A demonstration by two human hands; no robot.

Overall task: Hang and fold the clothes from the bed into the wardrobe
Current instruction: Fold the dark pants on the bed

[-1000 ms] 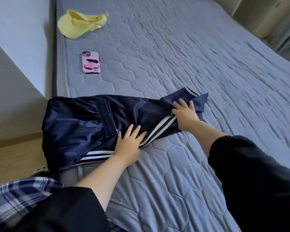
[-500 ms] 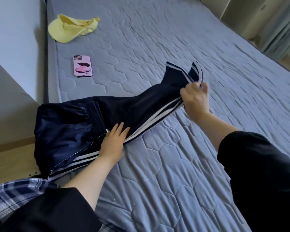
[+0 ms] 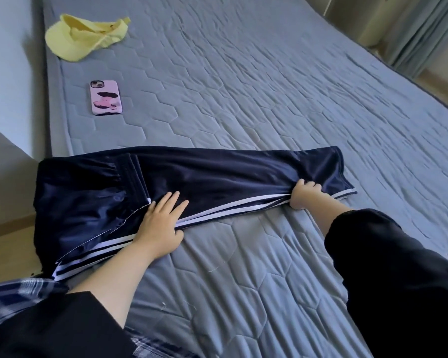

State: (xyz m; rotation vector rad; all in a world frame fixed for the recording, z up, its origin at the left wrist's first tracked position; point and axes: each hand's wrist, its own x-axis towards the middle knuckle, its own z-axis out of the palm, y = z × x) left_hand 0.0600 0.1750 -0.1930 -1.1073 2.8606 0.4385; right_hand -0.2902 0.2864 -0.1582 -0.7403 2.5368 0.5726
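The leg of the navy trousers (image 3: 217, 182), folded back short under the right hand (image 3: 304, 193) a second ago and then lifted with its cuff (image 3: 339, 174) in the air, now lies stretched flat to the right along the bed (image 3: 269, 99). That hand, first flat on the cloth and then raised, is now down on the bed, its fingers (image 3: 309, 186) curled into the striped edge just beside the cuff. The white stripes (image 3: 230, 210) now run taut and nearly straight up to it.
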